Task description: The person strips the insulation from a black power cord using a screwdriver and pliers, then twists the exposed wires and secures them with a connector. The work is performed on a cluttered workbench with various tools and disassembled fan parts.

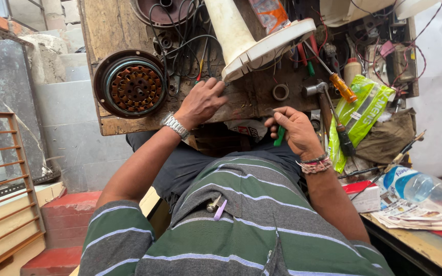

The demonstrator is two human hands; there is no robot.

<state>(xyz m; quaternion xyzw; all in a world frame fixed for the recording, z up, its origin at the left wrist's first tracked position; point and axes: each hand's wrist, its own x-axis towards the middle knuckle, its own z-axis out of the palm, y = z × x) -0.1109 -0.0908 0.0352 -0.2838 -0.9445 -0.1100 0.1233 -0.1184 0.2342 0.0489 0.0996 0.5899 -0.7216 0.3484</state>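
Observation:
My left hand (202, 100), with a metal watch on the wrist, rests fingers-down on the worn wooden bench (109, 30) beside the rim of a white plastic fan base (262, 48). It touches tangled black wires there; I cannot tell if it grips anything. My right hand (295, 130), wearing thread bracelets, is closed around a green-handled tool (280, 136) near the bench's front edge. A round motor stator (131, 84) with copper windings lies on the bench left of my left hand.
An orange-handled screwdriver (343, 87), a hammer (319, 91) and a tape ring (281, 92) lie right of my hands. A green plastic packet (364, 110), a water bottle (428, 190) and papers sit at right. Red steps (62, 214) and a wooden rack (1, 194) stand at left.

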